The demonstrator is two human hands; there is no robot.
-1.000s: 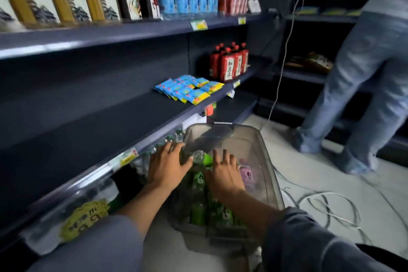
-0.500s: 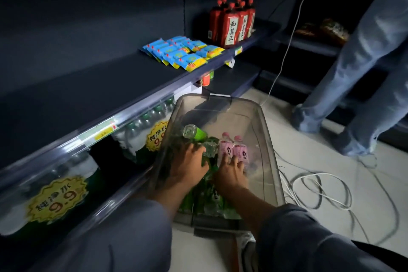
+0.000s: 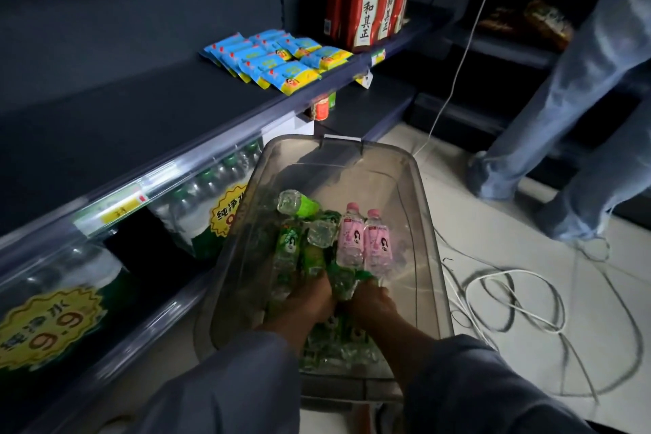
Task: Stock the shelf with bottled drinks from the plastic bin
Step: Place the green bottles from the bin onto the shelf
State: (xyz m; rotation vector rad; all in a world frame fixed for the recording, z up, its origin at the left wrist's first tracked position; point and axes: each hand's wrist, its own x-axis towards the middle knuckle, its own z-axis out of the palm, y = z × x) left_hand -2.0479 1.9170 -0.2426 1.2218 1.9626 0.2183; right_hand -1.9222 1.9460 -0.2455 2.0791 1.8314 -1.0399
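Observation:
A clear plastic bin [image 3: 419,187] stands on the floor beside the dark shelf [image 3: 141,116]. Inside lie several green-labelled bottles [image 3: 297,204] and two pink-labelled bottles [image 3: 364,240]. Both my hands reach down into the near end of the bin. My left hand [image 3: 306,299] is buried among the green bottles, fingers curled down around one. My right hand [image 3: 371,303] is close beside it, fingers likewise closed on a green bottle. The fingertips of both are hidden among the bottles.
Blue snack packets [image 3: 274,60] and red bottles [image 3: 366,7] sit on the middle shelf. Packs of water with yellow price tags [image 3: 45,324] fill the bottom shelf. White cable [image 3: 510,296] loops on the floor at right. A person in jeans [image 3: 581,116] stands at the far right.
My view has tilted further down. Both hands have drawn back toward me to the bin's near end and sunk deeper among the green bottles, uncovering the pink ones.

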